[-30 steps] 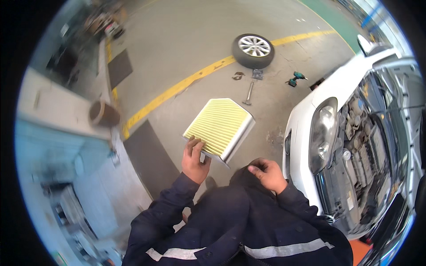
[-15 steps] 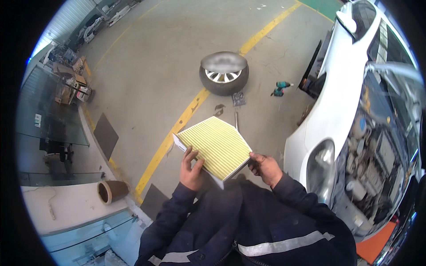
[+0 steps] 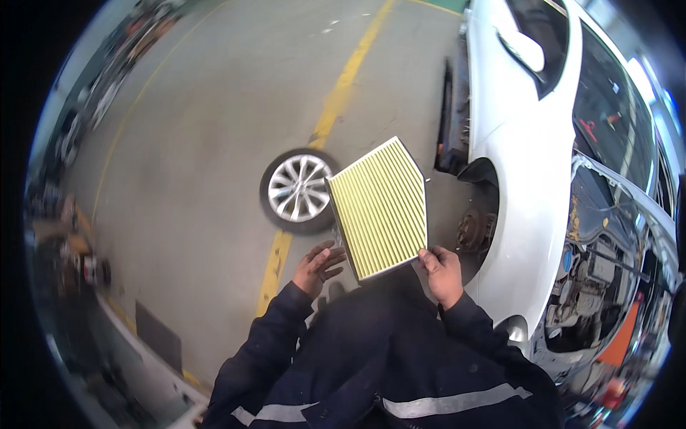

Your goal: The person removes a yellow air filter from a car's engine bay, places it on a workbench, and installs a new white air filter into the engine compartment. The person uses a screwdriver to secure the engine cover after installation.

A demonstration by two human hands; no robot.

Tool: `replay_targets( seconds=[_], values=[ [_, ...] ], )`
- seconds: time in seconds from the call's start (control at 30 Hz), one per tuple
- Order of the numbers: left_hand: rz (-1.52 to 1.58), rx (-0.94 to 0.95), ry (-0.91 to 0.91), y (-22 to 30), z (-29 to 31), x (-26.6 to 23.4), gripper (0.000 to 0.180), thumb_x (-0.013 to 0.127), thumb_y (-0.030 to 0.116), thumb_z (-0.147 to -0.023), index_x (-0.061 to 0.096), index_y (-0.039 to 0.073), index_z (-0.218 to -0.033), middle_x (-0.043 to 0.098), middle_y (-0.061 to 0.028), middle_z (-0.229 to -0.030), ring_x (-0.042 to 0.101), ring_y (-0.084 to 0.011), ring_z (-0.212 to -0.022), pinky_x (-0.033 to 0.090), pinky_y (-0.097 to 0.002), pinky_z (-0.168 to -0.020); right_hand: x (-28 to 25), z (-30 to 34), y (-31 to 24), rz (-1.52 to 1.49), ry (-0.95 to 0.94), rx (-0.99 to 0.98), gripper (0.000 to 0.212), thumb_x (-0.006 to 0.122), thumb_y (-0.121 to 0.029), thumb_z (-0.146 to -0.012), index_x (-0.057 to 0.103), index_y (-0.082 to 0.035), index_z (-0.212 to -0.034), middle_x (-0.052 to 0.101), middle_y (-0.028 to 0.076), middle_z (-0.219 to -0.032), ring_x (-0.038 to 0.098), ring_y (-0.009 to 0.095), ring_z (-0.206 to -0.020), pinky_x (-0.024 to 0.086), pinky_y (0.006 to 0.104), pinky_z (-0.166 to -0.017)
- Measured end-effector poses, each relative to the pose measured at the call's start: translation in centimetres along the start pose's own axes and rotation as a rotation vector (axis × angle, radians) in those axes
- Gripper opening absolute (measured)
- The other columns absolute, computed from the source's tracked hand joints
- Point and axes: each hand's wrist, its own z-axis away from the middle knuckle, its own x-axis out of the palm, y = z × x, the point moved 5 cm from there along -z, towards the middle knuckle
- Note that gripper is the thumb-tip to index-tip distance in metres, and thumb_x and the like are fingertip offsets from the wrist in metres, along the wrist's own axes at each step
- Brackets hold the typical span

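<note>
A pleated yellow cabin air filter (image 3: 379, 211) with a white frame and one slanted corner is held up in front of my body. My right hand (image 3: 442, 274) pinches its lower right corner, thumb on the pleated face and the other fingers mostly hidden behind. Beside the filter's lower left edge is my left hand (image 3: 317, 269), its fingers apart and slightly curled, with nothing in it. A narrow gap seems to separate those fingers from the frame.
A wheel with a silver rim (image 3: 298, 188) lies on the floor beyond the filter, over a yellow line (image 3: 346, 79). At right stands a white car (image 3: 529, 150), its engine bay (image 3: 589, 286) uncovered and a brake disc (image 3: 471, 230) bare. A dark mat (image 3: 158, 336) lies at left.
My left hand has let go of the filter. The filter has turned more upright and shifted right and up. My view has swung toward the car, bringing the wheel arch into sight.
</note>
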Motion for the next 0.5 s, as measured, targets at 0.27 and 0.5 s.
replay_targets(
  seconds=[0.27,0.5],
  values=[
    [-0.189,-0.113,-0.202,13.7,-29.7,3.5,0.066,0.062,0.041,-0.098,0.047,-0.004,-0.144,0.057,-0.0153,-0.140,0.057,-0.0282,-0.125,0.047,-0.0422,-0.106,-2.6,-25.2,0.7,-0.073,0.040,0.008,0.038,0.069,-0.029,-0.095,0.068,0.009,-0.101,0.071,0.023,-0.088,0.068,0.030,-0.084,0.051,0.0407,-0.075],
    [0.036,-0.107,-0.196,27.4,-47.0,9.0,0.067,0.074,0.038,-0.090,0.050,0.002,-0.141,0.061,-0.0149,-0.135,0.061,-0.0337,-0.121,0.049,-0.0540,-0.103,-6.0,-48.7,-12.4,0.003,-0.033,-0.156,0.037,0.069,-0.030,-0.094,0.067,0.006,-0.104,0.068,0.024,-0.090,0.065,0.038,-0.080,0.051,0.0420,-0.072]
  ],
)
